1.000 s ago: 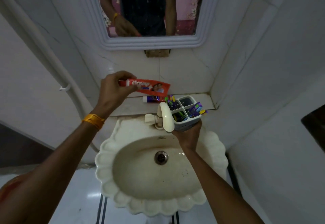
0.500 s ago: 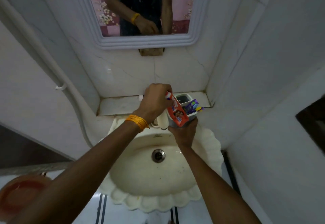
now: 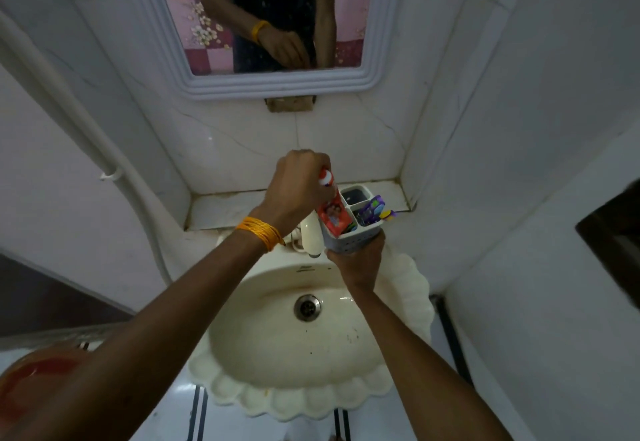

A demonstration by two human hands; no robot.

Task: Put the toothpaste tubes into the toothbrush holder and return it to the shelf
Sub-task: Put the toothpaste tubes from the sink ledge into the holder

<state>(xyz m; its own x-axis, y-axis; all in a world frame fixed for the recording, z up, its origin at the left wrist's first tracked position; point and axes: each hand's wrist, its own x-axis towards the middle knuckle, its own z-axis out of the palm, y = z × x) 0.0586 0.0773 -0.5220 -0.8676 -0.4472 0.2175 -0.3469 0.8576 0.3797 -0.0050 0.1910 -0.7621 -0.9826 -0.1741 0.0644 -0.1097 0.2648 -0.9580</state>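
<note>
My right hand (image 3: 360,260) grips the white, compartmented toothbrush holder (image 3: 349,243) from below, above the sink's back edge. My left hand (image 3: 298,187) holds a red toothpaste tube (image 3: 334,213) by its cap end, with the tube's lower end down in the holder's front left compartment. Purple toothbrushes (image 3: 374,208) stick out of the right compartment. The back compartment looks dark. The white shelf (image 3: 225,208) lies behind the holder; my left hand hides its middle, so I cannot see a second tube.
A cream scalloped sink (image 3: 311,388) with a drain (image 3: 307,307) lies below my arms, its white tap (image 3: 311,236) just left of the holder. A framed mirror (image 3: 277,83) hangs above. A white pipe (image 3: 86,135) runs down the left wall. An orange bucket (image 3: 31,381) stands lower left.
My left hand carried the red tube from above the shelf's left side over to the holder, turned it upright and lowered it into the front left compartment. The holder stayed in my right hand.
</note>
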